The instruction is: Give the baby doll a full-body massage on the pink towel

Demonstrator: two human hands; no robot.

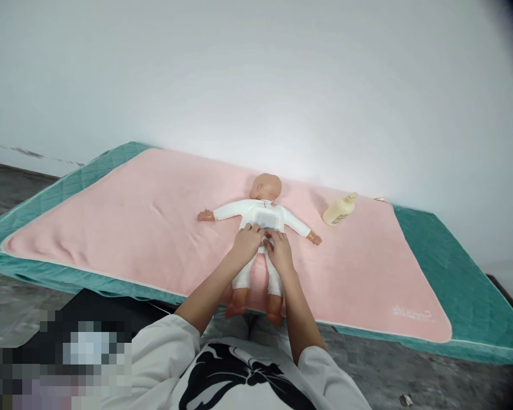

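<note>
A baby doll [267, 185] in white lies stretched out with its bald head away from me and its feet towards the near edge. Its face is out of sight, and a greyish rectangular panel [267, 220] shows on its upper body. My left hand [248, 241] rests on the doll's waist on the left side, its fingers bent over the white surface. Beside it, my right hand [279, 247] touches the waist on the right, thumb and fingers apart. The hands nearly meet at the middle and hide the part beneath them.
The doll lies on a pink blanket [359, 273] over a green quilted mattress [430, 250]. A cream pump bottle [338, 210] leans on its side to the right of the doll. Behind stands a white wall [256, 85]. A dark object [92, 310] is low at the left.
</note>
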